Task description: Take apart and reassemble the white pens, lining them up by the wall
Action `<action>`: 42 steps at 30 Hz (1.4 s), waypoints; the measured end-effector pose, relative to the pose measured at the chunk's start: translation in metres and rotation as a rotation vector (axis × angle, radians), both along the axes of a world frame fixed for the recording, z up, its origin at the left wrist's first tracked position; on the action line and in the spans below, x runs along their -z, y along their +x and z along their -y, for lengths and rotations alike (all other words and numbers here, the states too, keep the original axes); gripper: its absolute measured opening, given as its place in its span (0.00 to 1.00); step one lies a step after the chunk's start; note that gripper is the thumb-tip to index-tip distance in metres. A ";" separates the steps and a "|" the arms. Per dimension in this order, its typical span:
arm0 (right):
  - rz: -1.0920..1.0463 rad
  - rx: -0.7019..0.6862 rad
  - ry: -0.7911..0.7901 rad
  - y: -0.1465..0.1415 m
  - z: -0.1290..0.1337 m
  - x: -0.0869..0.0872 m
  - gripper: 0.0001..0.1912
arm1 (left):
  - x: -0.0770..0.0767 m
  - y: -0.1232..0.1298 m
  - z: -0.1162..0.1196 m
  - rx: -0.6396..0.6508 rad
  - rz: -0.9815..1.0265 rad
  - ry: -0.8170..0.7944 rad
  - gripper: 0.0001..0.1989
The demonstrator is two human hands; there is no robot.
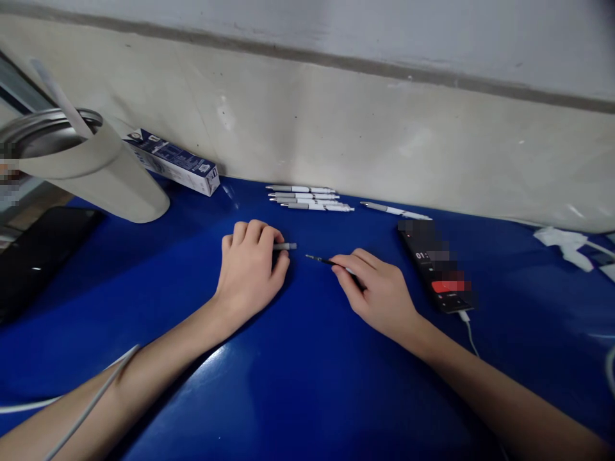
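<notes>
Pen refill (321, 259) pinched in right hand (377, 291), dark tip pointing left at pen barrel (286, 246), which is clamped under left hand (250, 269) with its grey end sticking out right. Tip and barrel near, not touching. Both on blue counter (307, 378). Row of four white-grey pens (307, 197) upper centre, fifth pen (394, 210) beside it. Phone (435, 269) right of right hand. Box (173, 163) and beige tumbler (96, 173) upper left.

Bare forearms (158, 365); white cable (96, 398) seemingly crossing the left.
</notes>
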State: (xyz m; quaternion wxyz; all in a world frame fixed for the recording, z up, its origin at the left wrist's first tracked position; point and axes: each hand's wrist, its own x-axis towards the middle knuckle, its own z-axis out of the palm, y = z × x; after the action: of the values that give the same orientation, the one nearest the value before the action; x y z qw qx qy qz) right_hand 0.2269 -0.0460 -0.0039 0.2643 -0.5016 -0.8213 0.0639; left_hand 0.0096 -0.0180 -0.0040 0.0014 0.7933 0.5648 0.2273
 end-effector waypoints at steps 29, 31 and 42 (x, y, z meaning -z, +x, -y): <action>0.014 0.076 -0.002 0.001 -0.001 0.000 0.10 | -0.002 0.002 -0.001 0.204 0.135 -0.124 0.07; 0.017 0.074 0.000 0.001 -0.001 0.000 0.10 | -0.003 0.002 -0.001 0.213 0.134 -0.123 0.07; 0.062 0.024 0.031 0.000 0.000 0.003 0.11 | -0.005 0.002 0.001 0.306 0.107 -0.099 0.08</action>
State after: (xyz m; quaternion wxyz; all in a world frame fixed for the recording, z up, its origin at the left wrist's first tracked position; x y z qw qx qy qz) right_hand 0.2274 -0.0461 -0.0067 0.2470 -0.5091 -0.8239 0.0323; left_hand 0.0121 -0.0188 0.0008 0.1050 0.8558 0.4471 0.2381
